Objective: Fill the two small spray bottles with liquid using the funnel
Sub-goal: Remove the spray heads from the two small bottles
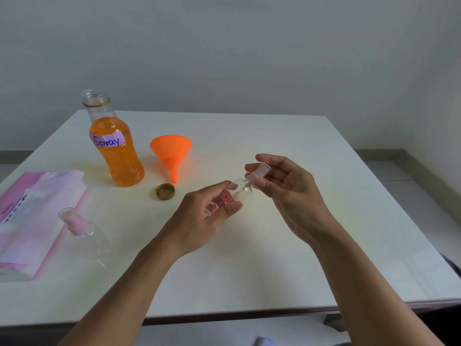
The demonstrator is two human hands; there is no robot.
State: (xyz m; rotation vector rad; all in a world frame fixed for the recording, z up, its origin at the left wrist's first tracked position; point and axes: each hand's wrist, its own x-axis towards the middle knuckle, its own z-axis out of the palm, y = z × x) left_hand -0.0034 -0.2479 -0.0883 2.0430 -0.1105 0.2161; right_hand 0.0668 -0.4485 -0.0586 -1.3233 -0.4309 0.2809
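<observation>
My left hand (204,218) grips a small clear spray bottle (232,196) with red flower prints, held tilted above the table. My right hand (287,188) pinches that bottle's pale pink spray top (258,173) at the neck. A second small clear spray bottle (86,236) with a pink top lies on its side at the left. The big bottle of orange liquid (117,146), labelled "Spray", stands uncapped at the back left. An orange funnel (171,153) lies on the table right of it, spout toward me.
A gold bottle cap (165,192) lies upside down in front of the funnel. A pink and white tissue pack (32,221) sits at the left edge of the white table (274,258). A grey wall stands behind.
</observation>
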